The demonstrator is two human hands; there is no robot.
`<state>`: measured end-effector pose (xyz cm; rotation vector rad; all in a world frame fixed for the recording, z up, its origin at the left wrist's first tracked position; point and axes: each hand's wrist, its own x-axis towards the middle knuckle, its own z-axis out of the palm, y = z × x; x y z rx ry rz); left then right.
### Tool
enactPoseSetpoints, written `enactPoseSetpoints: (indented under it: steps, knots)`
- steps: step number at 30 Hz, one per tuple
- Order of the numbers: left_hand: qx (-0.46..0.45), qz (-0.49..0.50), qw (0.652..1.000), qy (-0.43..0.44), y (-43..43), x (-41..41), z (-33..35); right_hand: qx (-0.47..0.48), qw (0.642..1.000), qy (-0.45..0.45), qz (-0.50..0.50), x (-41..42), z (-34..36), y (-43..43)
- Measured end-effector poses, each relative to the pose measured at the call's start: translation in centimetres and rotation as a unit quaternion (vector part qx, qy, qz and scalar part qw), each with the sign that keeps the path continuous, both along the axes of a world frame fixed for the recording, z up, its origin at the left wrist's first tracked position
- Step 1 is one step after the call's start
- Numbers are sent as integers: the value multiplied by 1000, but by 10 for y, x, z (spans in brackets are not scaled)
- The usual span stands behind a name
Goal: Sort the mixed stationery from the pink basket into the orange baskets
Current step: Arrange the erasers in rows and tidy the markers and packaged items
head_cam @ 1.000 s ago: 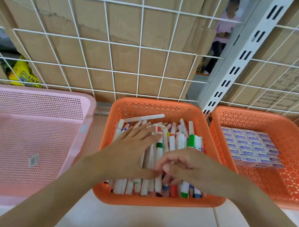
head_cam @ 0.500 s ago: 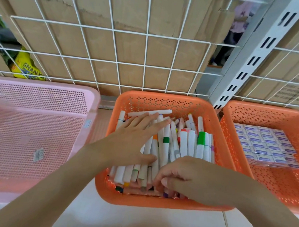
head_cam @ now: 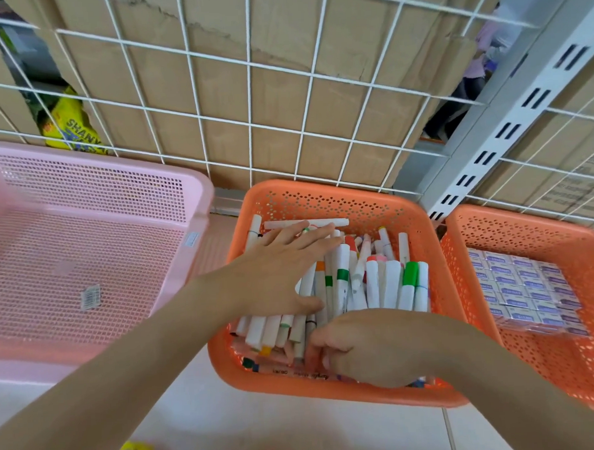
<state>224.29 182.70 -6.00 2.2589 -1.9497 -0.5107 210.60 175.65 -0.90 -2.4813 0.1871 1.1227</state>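
Left hand [head_cam: 274, 277]: lies palm down on the markers [head_cam: 386, 282], fingers straight and spread, reaching toward the far left of the middle orange basket [head_cam: 322, 203].
Right hand [head_cam: 372, 347]: curls knuckles-up at the near edge of the same basket, fingertips buried among the markers; grip on any single marker cannot be told.
Markers: fill the middle orange basket, mostly white barrels with coloured caps and bands, one lying crosswise at the far wall.
Right orange basket [head_cam: 527, 235]: stands just beside the middle one, holds small white-and-purple boxes [head_cam: 522, 283] in rows.
Pink basket [head_cam: 99, 179]: stands to the left, near the middle orange basket.
Behind: white wire grid [head_cam: 250, 114] in front of cardboard [head_cam: 221, 85].
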Motion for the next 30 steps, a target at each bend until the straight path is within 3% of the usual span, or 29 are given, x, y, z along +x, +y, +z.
enactPoseSetpoints:
  steps: [9,16,25,30]
  knots:
    - [-2,-1,1000,-1,0,0,0,-5,999,-30,-16,-2,-5,5]
    - [8,-4,1000,-7,-1,1,-1,42,987,-91,-123,-7,-10,1]
    - [4,0,1000,-3,-1,1,-2,35,994,-26,-97,3,-16,5]
    - [0,5,1000,1,-2,1,-3,19,996,-45,-76,4,-14,8]
